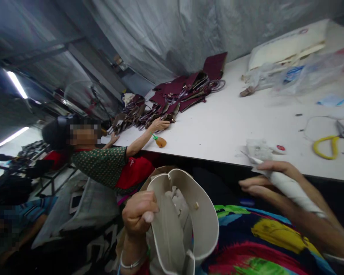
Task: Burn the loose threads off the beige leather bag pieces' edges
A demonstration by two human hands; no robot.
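My left hand [139,213] is closed on the rim of an open cream bag [189,225] that sits in my lap; crumpled paper stuffing shows inside it. My right hand [271,177] hovers at the near edge of the white table [218,126], fingers stretched out, with a white paper-wrapped roll [286,187] lying along them and held by the thumb. Just beyond this hand lies a small clear plastic packet [258,149].
Yellow-handled scissors [329,143] lie at the table's right. Plastic bags and a cream pad [289,46] fill the far right corner. Maroon bag parts [186,89] pile at the far left, where another person's hand [159,124] reaches. An orange bottle [159,141] lies near it.
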